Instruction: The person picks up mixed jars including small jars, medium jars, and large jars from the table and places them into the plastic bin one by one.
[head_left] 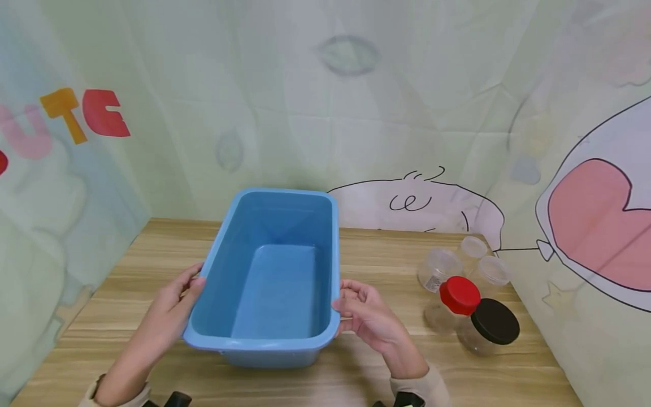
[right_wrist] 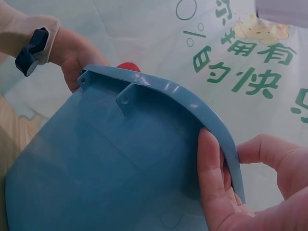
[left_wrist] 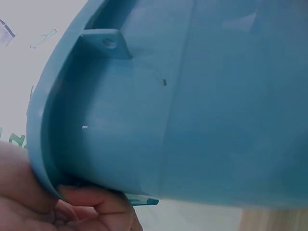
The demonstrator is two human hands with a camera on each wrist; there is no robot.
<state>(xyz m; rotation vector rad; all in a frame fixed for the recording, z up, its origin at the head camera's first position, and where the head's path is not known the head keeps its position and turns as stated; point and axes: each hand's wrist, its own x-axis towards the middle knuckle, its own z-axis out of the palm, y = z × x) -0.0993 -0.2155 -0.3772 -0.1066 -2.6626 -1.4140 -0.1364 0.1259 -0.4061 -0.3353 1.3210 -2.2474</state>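
A blue plastic bin (head_left: 274, 294), rectangular with rounded corners and nothing inside, sits between my two hands over the wooden table. On its left rim, my left hand (head_left: 170, 308) grips with the thumb on top and fingers underneath. My right hand (head_left: 371, 316) pinches the right rim near the front corner. From below, the left wrist view shows the bin's outer wall (left_wrist: 216, 110) and my left fingers (left_wrist: 103, 204) curled under the lip. In the right wrist view, fingers (right_wrist: 210, 168) lie behind the rim with the thumb on its other side.
Several clear jars stand at the table's right side, one with a red lid (head_left: 460, 295), another with a black lid (head_left: 495, 321), others with translucent lids (head_left: 494, 270). Printed curtains (head_left: 285, 102) hang behind and beside the wooden table (head_left: 386, 263).
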